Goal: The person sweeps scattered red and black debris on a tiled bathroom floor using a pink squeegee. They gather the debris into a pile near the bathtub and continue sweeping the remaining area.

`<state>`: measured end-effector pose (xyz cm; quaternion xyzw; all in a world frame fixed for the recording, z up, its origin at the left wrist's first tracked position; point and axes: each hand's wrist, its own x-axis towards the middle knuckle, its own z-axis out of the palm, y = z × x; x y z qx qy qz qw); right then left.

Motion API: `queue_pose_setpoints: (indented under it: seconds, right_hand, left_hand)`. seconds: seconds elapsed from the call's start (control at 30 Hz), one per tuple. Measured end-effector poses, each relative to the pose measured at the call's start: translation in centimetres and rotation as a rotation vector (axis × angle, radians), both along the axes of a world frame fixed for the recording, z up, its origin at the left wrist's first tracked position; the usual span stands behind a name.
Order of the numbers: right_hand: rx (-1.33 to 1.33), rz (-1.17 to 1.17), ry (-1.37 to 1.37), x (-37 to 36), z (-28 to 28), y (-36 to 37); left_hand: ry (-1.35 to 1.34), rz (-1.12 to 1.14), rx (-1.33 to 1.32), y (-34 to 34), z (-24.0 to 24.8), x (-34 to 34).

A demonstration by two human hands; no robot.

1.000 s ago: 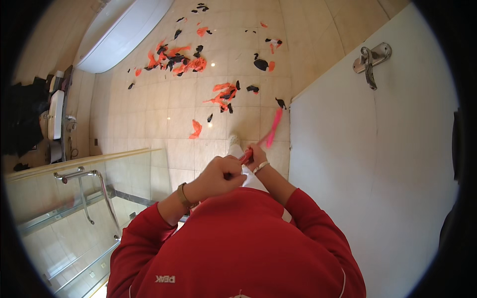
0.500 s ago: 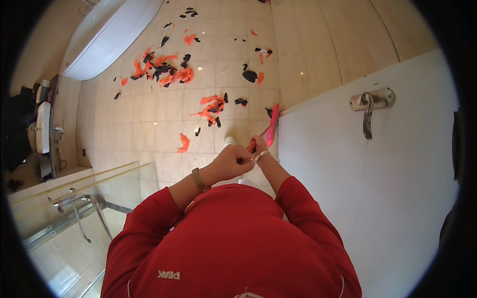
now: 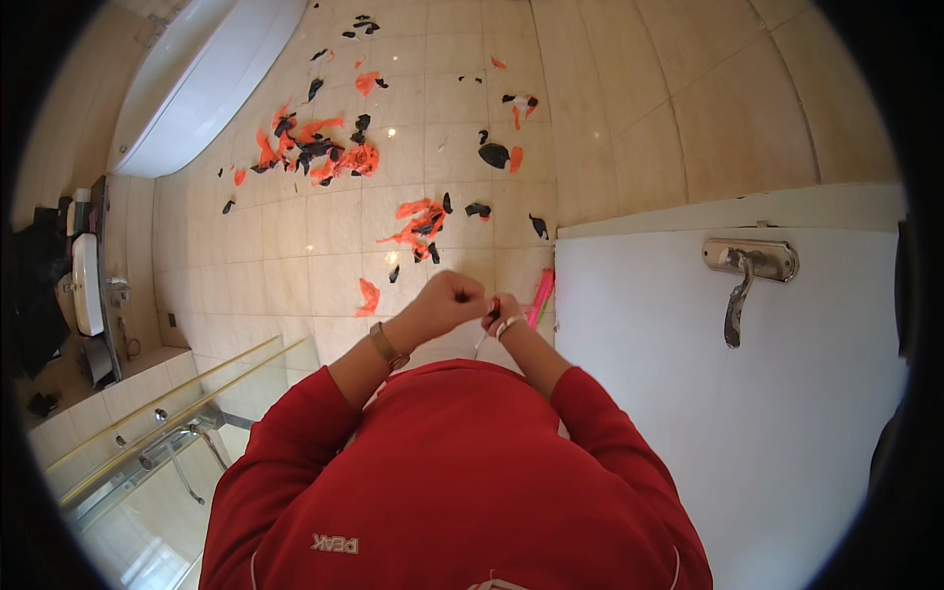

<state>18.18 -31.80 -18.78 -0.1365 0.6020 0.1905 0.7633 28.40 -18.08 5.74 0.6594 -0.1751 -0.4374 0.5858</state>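
My left hand (image 3: 447, 303) is closed in front of my body, its knuckles beside my right hand. What it holds, if anything, is hidden by the fingers. My right hand (image 3: 505, 313) is wrapped round a red handle end, of which only a small part shows. Just beyond it, by the door's edge, is a long bright pink tool head (image 3: 542, 293) with a bit of green; whether it is a broom or a dustpan I cannot make out. Torn orange and black scraps (image 3: 425, 224) lie on the tiled floor ahead of my hands.
A larger heap of orange and black scraps (image 3: 317, 147) lies farther off, with single pieces around it. On the right stands a white door (image 3: 639, 315) with a metal handle (image 3: 744, 270). Far left is a white bathtub (image 3: 202, 88); nearer are a sink (image 3: 87, 285) and glass panels.
My view has shifted and the door appears turned. The pink tool head has dropped lower, nearer my right hand, uncovering a black scrap by the door. Both hands stay close together.
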Motion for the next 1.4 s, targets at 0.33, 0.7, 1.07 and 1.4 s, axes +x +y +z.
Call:
queue_pose_setpoints:
  seconds: [0.33,0.7,1.07,1.4]
  right_hand:
    - [-0.206,0.008,-0.36,9.6,3.5,-4.1]
    - [-0.02,0.186,-0.144,3.7,-1.6,-0.9]
    - [0.119,0.238,-0.601,16.4,6.3,-1.9]
    - [-0.159,0.011,-0.085,10.5,3.2,-3.0]
  left_hand:
    - [-0.539,0.002,-0.171,-1.2,0.8,0.0]
    - [-0.101,0.132,-0.001,2.1,-0.4,0.6]
    - [-0.64,0.249,0.002,-2.3,3.4,0.9]
    - [0.027,0.271,0.064,-1.8,2.4,4.8]
